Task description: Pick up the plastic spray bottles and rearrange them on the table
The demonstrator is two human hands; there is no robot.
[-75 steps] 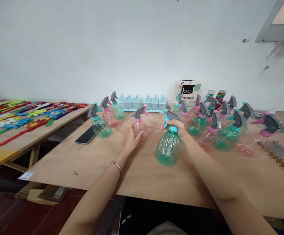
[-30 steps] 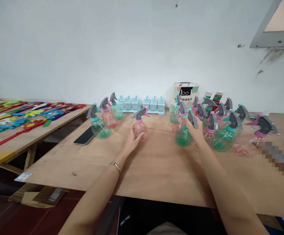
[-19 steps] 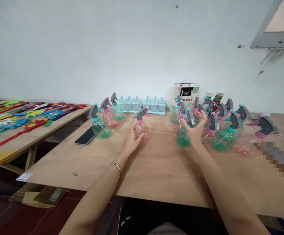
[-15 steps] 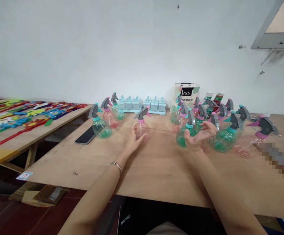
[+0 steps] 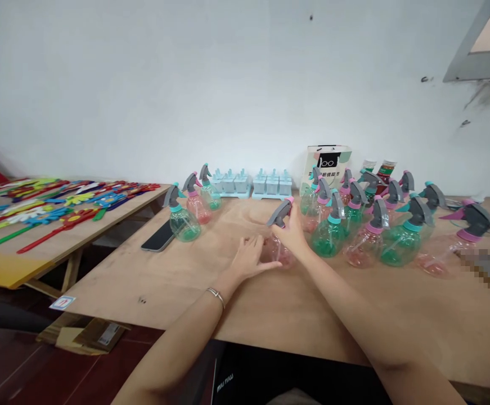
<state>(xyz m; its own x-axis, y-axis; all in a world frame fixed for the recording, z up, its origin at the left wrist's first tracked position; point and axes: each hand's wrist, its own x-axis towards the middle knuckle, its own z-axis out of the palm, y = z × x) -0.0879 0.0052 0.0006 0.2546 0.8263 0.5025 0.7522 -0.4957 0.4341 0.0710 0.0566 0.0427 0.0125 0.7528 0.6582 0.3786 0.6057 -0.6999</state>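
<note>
A small round spray bottle (image 5: 286, 256) of clear pink plastic, with a grey trigger head and pink collar, stands near the middle of the wooden table. My right hand (image 5: 294, 232) is closed around its collar and the base of the head. Low on the left, my left hand (image 5: 251, 259) cups the bottle's body, its thumb across the front. The fingers of that hand are bent at the bottle's side, and part of the body is hidden. Just right of my right hand stands a green spray bottle (image 5: 328, 239).
Several pink and green spray bottles (image 5: 400, 247) crowd the right side. At left are a phone (image 5: 158, 236) and three bottles (image 5: 184, 226). Pale blue ice-pop moulds (image 5: 272, 185) and a paper bag (image 5: 327, 169) stand by the wall. Colourful hand-shaped toys (image 5: 65, 225) cover another table.
The pink bottle has moved right along with my left hand. My right hand has come left from the other bottles and closed around its collar. The view has shifted slightly.
</note>
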